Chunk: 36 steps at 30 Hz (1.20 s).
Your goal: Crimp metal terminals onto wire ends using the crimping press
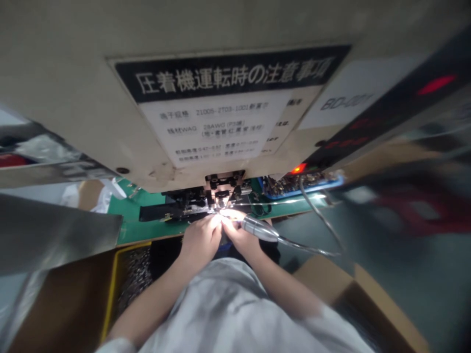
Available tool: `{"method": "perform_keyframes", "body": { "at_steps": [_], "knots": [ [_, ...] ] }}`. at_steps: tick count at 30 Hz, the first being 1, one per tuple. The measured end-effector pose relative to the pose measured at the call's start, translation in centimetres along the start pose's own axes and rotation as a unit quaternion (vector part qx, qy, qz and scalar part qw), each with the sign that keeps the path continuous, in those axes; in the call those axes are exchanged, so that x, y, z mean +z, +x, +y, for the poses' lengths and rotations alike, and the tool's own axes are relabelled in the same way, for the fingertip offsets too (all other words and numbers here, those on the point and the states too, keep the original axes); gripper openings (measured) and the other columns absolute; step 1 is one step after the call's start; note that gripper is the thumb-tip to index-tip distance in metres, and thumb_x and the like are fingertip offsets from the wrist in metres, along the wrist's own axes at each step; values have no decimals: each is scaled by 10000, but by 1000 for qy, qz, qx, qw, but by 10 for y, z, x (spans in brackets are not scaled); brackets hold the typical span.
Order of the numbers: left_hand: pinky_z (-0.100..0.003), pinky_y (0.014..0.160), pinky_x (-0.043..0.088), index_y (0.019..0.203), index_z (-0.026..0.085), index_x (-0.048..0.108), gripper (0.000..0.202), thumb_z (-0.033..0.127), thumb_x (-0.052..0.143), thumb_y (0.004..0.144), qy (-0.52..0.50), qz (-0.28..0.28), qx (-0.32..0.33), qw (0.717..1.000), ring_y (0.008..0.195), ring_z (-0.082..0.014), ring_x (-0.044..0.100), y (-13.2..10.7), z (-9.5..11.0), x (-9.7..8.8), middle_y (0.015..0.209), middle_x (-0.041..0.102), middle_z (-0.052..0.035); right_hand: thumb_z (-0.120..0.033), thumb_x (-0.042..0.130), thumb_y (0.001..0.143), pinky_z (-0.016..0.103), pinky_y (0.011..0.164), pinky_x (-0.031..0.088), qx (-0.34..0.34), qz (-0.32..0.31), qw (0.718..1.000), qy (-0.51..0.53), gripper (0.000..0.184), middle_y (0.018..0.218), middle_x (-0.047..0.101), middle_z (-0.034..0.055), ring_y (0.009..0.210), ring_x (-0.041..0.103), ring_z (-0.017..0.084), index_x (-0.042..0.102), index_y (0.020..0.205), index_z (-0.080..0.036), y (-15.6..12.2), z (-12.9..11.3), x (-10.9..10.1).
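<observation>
The left hand and right hand meet at the front edge of a green board, directly below the metal die set of a crimping press. Their fingertips are together at a patch of strong glare; whether they are clamped on anything cannot be determined. A thin bright wire extends rightward from that area along the board. A tapered, polished-metal cylindrical handpiece lies against the right hand, trailing a thin cable; any grip on it cannot be confirmed.

A dark strip of small metal terminals lies left of the fingers. Behind the board, a blue tray contains small metal parts. Overhead, the press's beige painted housing carries a black-and-white label plate with Japanese text, and a red lamp glows beneath it. Below the board's left corner, a yellow-rimmed bin contains loose metal pieces with a rough, granular look. A corrugated cardboard box stands at lower right, beyond the board's right end.
</observation>
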<state>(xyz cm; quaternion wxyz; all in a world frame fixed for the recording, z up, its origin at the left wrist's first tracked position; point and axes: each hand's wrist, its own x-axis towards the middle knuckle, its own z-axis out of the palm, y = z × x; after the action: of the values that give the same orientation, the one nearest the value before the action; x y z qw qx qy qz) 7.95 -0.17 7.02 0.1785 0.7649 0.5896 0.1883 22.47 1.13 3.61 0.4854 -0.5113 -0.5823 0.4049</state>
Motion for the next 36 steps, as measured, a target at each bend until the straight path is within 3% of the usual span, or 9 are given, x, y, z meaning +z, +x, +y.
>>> {"method": "perform_keyframes", "body": {
  "at_steps": [18, 30, 33, 36],
  "knots": [
    [-283, 742, 489, 957, 222, 639, 209, 199, 432, 941, 0, 6, 12, 1000, 865, -196, 682, -3, -2, 1, 970, 725, -16, -308, 701, 781, 353, 859, 590, -6, 21, 1000, -1, 213, 948, 755, 45, 879, 718, 218, 733, 969, -213, 0, 4, 3],
    [-278, 768, 502, 1000, 222, 657, 250, 225, 412, 947, 5, -20, -26, 999, 912, -202, 688, 2, 0, -2, 1039, 730, -45, -324, 657, 827, 356, 852, 581, -2, 1, 1000, 9, 198, 962, 751, 47, 895, 711, 217, 727, 977, -214, 3, 3, 3],
    [-281, 766, 499, 1021, 224, 655, 251, 214, 417, 942, -2, -29, -33, 999, 921, -206, 685, 3, 1, -3, 1039, 728, -43, -325, 648, 832, 296, 711, 576, -3, 4, 1000, 2, 171, 823, 720, 18, 731, 680, 172, 700, 947, -210, 1, 0, 3],
    [-282, 730, 491, 963, 214, 660, 225, 187, 440, 924, 1, -51, -35, 998, 874, -208, 683, 3, 3, -6, 962, 728, -41, -327, 686, 788, 257, 559, 514, 4, 17, 1000, -24, 150, 617, 581, -40, 533, 552, 124, 651, 860, -201, 0, -2, 2]
  ]
}}
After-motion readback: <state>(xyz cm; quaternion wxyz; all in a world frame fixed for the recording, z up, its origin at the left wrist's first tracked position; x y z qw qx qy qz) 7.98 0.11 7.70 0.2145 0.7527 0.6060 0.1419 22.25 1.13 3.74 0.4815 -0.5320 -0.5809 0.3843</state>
